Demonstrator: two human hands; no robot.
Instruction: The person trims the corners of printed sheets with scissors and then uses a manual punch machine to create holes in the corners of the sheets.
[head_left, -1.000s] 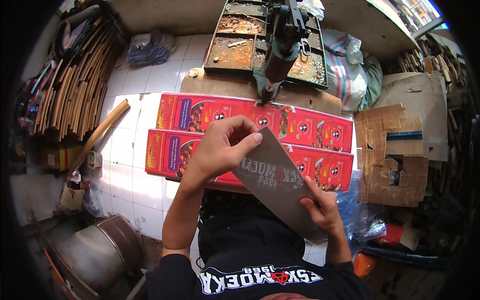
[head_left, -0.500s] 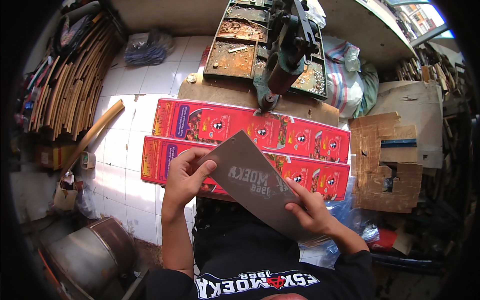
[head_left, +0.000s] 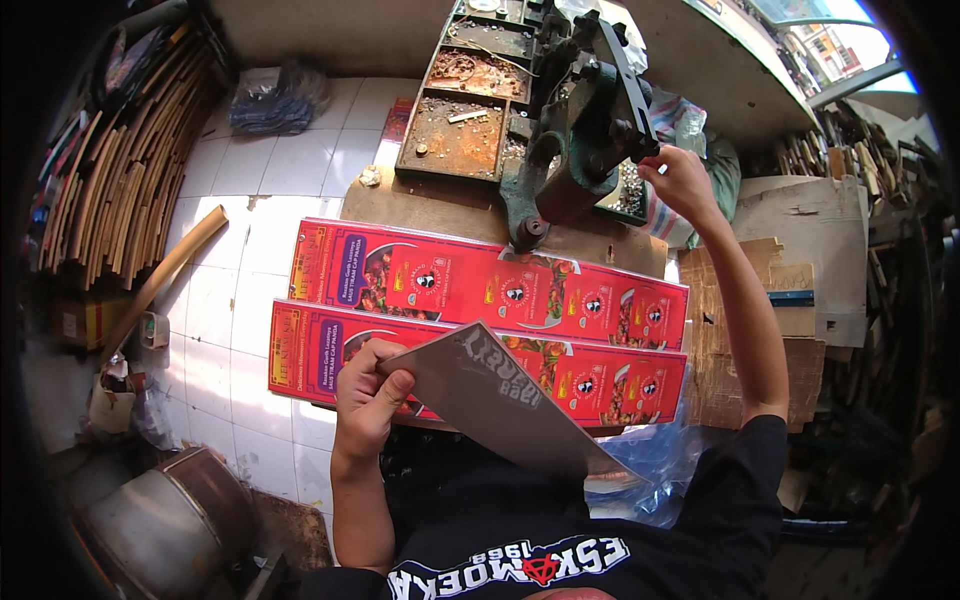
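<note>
My left hand (head_left: pixel 366 398) grips the upper left corner of a glossy grey rectangular panel (head_left: pixel 480 395), thumb on top. The panel slants in front of my shirt and reflects its lettering. Beyond it lie two long red printed panels, a far one (head_left: pixel 465 283) and a near one (head_left: pixel 615 380) that the grey panel partly covers. My right hand (head_left: pixel 685 185) is raised beside the dark green hand press (head_left: pixel 575 150), over the right part of a compartment tray (head_left: pixel 632 192) with small shiny pieces. Its thumb and forefinger are pinched together; what they hold is too small to tell.
Left compartments of the tray (head_left: pixel 460 135) hold scattered bits. A brown board (head_left: pixel 420 205) lies under the press. Stacked boards (head_left: pixel 130 170) and a curved tube (head_left: pixel 180 270) are at left, a metal drum (head_left: pixel 175 515) at lower left, cut cardboard (head_left: pixel 745 330) at right.
My right hand has let go of the grey panel and moved up and right to the tray beside the press. The panel, now in my left hand alone, has dipped slightly.
</note>
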